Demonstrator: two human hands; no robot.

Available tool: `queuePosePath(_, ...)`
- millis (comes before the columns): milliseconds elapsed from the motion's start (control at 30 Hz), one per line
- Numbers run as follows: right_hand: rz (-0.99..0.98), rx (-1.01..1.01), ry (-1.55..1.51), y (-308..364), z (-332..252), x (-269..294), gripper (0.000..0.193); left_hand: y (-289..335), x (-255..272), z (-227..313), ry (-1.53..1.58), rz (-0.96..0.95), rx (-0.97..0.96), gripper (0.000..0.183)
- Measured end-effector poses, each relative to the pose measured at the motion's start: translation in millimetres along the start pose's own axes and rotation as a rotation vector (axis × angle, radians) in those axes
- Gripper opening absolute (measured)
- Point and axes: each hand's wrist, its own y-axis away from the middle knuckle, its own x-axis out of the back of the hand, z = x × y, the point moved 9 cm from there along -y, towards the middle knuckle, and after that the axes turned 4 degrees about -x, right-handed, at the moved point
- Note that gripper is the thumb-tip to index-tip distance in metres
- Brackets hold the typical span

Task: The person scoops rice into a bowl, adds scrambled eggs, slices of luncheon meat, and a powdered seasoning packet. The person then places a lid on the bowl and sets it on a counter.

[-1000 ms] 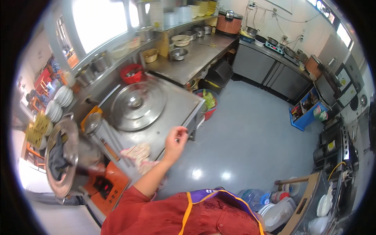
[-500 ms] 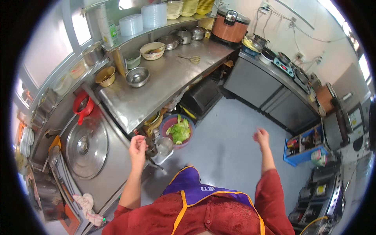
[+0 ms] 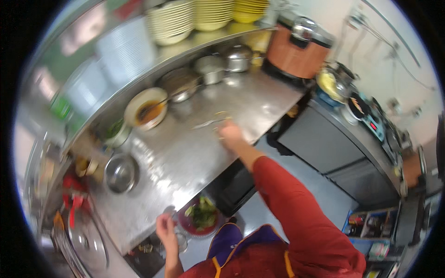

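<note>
My right hand (image 3: 228,134) reaches over the steel worktop (image 3: 181,153), right at the wire end of a whisk (image 3: 208,123) lying there. Motion smears its fingers, so I cannot tell whether they grip the whisk. Low in front of me, my left hand (image 3: 166,228) hangs by the worktop's near edge with its fingers curled closed; anything inside them is hidden. Below that edge, beside the left hand, stands a reddish-purple basin (image 3: 187,228) holding green leafy vegetables (image 3: 203,214).
Along the worktop's back stand a cream bowl of brown liquid (image 3: 147,113), a bowl with greens (image 3: 116,132), a steel bowl (image 3: 120,173) and several pots (image 3: 209,69). A large copper-coloured cooker (image 3: 296,51) fills the far corner. Stacked bowls (image 3: 171,21) line the shelf above.
I have come closer to the worktop, and my right hand has swung from over the floor to the whisk. My left hand stays low near the basin, fingers still curled.
</note>
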Motion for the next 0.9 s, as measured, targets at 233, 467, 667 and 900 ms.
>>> queuePosePath(233,0.318,0.299,0.076,-49.6,-0.5,20.6,0.018,-40.0,-70.3,-13.2,-0.109,0.027,0.358,0.035)
queuePosePath(467,-0.142,0.011,-0.926,-15.8,89.4,14.2,0.022,-77.7,-287.5,11.0,0.35,0.111,0.206,0.058)
queuePosePath(667,-0.067,0.021,-1.167,124.9,278.8,138.5,0.023,-61.1,-506.3,100.5,0.288,-0.107,-0.097,0.098)
queuePosePath(900,0.354,-0.04,-0.877,210.3,474.3,268.8,0.016,43.7,-778.5,188.5,0.649,-0.963,0.266,0.094)
